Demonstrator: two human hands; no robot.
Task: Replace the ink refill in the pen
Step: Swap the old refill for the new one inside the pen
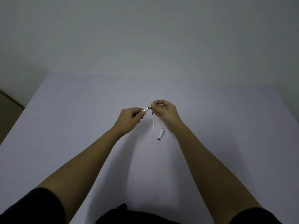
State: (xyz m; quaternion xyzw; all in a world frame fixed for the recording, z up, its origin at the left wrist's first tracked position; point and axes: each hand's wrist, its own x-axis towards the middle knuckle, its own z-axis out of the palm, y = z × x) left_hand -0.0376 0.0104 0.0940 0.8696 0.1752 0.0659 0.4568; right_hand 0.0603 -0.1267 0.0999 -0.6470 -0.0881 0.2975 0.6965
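Observation:
My left hand (131,118) grips the white pen barrel (146,109), whose open end points up and to the right. My right hand (165,113) pinches a thin piece at that end, a pale tip (155,102) showing above its fingers; I cannot tell whether it is the nib section or a refill. A thin white ink refill (153,122) lies on the table just below the hands, dark tip away from me. The white pen cap (161,134) lies to its right, near my right wrist.
The pale table (80,110) runs to a wall at the back, with its left edge dropping off to a floor (9,109). Both forearms reach in from the bottom, with dark sleeves and dark clothing at the near edge.

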